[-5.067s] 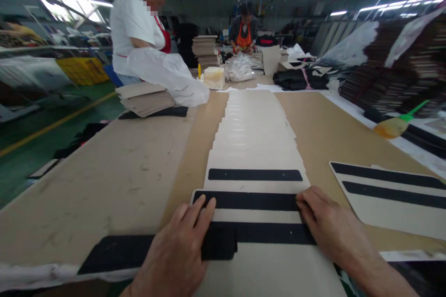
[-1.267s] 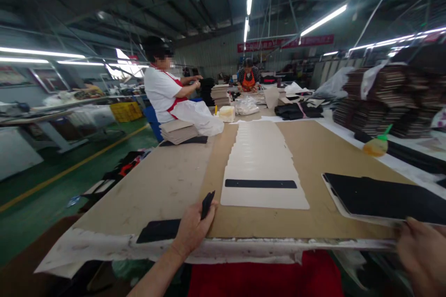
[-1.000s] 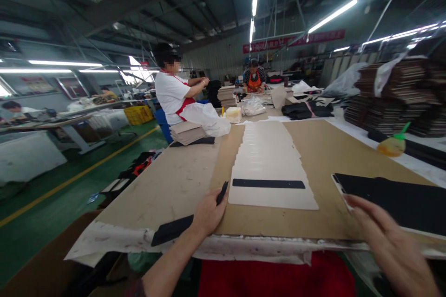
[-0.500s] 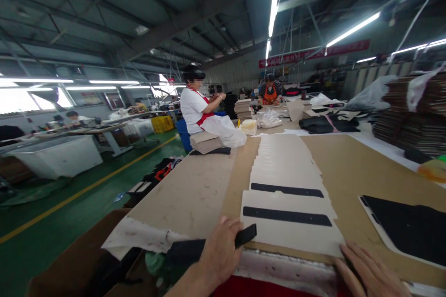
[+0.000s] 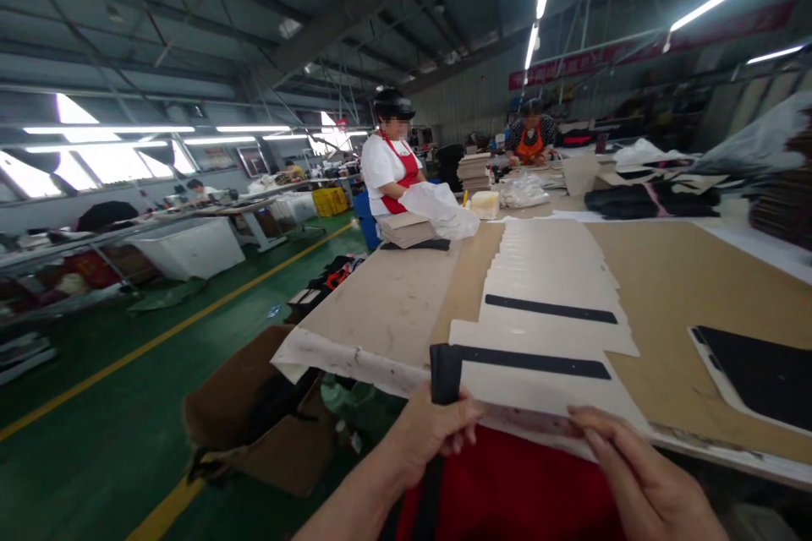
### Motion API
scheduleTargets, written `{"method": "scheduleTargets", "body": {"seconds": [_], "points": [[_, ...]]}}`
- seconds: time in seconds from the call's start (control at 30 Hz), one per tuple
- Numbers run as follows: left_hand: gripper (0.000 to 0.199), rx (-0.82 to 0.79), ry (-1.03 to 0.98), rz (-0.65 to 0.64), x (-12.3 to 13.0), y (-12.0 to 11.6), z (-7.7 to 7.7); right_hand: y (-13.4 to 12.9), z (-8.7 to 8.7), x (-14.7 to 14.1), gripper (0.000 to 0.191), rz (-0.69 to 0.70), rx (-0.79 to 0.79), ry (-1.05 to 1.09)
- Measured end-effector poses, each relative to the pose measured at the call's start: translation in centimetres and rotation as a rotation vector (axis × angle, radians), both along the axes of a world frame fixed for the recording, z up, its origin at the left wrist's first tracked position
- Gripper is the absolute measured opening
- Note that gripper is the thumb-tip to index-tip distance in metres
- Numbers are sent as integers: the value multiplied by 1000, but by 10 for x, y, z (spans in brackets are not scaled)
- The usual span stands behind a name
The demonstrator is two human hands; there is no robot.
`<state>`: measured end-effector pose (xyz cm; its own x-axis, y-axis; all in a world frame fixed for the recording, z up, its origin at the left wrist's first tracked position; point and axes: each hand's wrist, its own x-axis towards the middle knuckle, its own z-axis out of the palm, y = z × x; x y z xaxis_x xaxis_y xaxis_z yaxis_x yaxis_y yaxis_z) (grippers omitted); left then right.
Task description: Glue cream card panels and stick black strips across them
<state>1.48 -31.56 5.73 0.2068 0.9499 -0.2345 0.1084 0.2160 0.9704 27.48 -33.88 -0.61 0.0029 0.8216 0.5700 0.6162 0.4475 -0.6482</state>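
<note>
In my left hand point(image 5: 425, 435) is a bundle of black strips point(image 5: 445, 374), gripped low with its upper end sticking up over the panel's left side. My right hand point(image 5: 640, 469) is closed in a pinch by the near edge of the table. Whatever its fingertips hold, if anything, I cannot make out. Between and beyond my hands lies a beige panel point(image 5: 539, 393) with a black strip point(image 5: 533, 360) across it. Behind it, a row of overlapping beige panels point(image 5: 545, 262) runs away from me, the nearest one bearing another black strip point(image 5: 551, 308).
Black panels point(image 5: 761, 372) lie at the table's right. A beige stack point(image 5: 406, 230) sits at the left far edge, beside a co-worker point(image 5: 388, 169). Dark bundled pieces point(image 5: 647, 200) lie at the back. An open brown box point(image 5: 254, 414) stands on the floor left.
My view has turned left. The black strips in my left hand have swung from pointing right to upright. My right hand has moved inward from the panel's near right corner and closed into a pinch.
</note>
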Motion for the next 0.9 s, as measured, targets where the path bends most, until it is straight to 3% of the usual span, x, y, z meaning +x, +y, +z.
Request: {"method": "scheduleTargets", "body": {"seconds": [0.1,0.2,0.27,0.37,0.43,0.53,0.73,0.9], "points": [[34,-176,-288,-74,17,0,-6,-8,32,-34,30,148,-212,114],[34,-248,-345,-151,28,-1,-13,-2,42,-54,35,220,-347,221],[34,-257,-366,-187,32,0,-14,7,41,-62,44,215,-382,293],[62,-237,-401,-227,37,1,-13,18,38,-69,54,192,-357,336],[71,-237,-386,-235,38,3,-12,22,37,-71,51,205,-324,323],[62,-253,-356,-222,39,8,-13,24,36,-72,47,213,-287,285],[67,-306,-419,-138,42,14,-21,26,26,-74,45,134,-251,243],[33,-322,-418,-86,47,16,-32,27,28,-71,20,141,-245,439]]}}
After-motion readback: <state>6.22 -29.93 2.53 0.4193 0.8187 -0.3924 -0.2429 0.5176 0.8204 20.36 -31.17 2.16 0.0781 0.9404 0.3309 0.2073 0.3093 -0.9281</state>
